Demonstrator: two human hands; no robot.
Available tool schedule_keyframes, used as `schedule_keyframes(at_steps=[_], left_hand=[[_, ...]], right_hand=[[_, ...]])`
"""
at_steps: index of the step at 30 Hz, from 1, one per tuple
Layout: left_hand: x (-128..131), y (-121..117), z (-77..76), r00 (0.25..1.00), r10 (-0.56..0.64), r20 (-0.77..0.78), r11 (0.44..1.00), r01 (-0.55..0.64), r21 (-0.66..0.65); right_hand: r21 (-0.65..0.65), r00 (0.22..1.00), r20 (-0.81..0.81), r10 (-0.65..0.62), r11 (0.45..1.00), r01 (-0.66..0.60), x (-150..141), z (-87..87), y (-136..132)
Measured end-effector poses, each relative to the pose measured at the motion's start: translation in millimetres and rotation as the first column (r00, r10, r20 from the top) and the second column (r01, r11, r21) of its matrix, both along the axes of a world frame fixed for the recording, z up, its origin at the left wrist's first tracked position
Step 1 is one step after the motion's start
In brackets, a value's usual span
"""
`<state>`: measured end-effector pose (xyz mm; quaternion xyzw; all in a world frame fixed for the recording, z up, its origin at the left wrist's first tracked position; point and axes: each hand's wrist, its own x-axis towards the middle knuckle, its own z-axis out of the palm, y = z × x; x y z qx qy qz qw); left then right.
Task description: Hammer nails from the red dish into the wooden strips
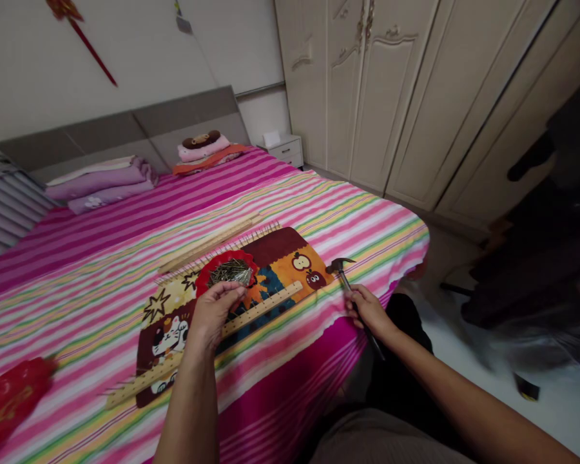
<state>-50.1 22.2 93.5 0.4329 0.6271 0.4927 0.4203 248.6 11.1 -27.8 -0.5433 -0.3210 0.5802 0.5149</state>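
My left hand (213, 310) reaches to the near rim of a red dish (207, 274) heaped with small metal nails (231, 272); its fingertips are pinched together at the pile. Under that hand lies a long wooden strip (263, 308) with a row of holes, resting on a cartoon-print mat (290, 261). My right hand (367, 309) is wrapped round the handle of a small claw hammer (341, 265), whose head rests on the striped bedspread beside the mat.
More wooden strips (212, 241) lie behind the dish. A red plastic bag (9, 396) sits at the bed's near left. Folded purple bedding (101, 180) and pillows (205, 149) are by the headboard. A cream wardrobe (391, 90) stands to the right.
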Motion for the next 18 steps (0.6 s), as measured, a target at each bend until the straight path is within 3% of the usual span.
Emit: schedule_keyframes(at_steps=[3,10,18], left_hand=[[35,-4,-16.5,0.999,-0.04,0.001,0.999,0.04,0.022],[90,5,-73.1,0.985,0.086,-0.151,0.995,-0.076,0.065],[110,13,-98.1,0.936,0.174,-0.304,0.975,-0.121,0.186]], right_hand=[[-0.035,1.0,0.007,0.003,0.999,-0.003,2,-2.8,2],[-0.098,1.0,-0.013,0.007,0.995,-0.008,4,-7.7,6],[-0.089,1.0,-0.027,0.006,0.996,-0.009,5,-9.2,5]])
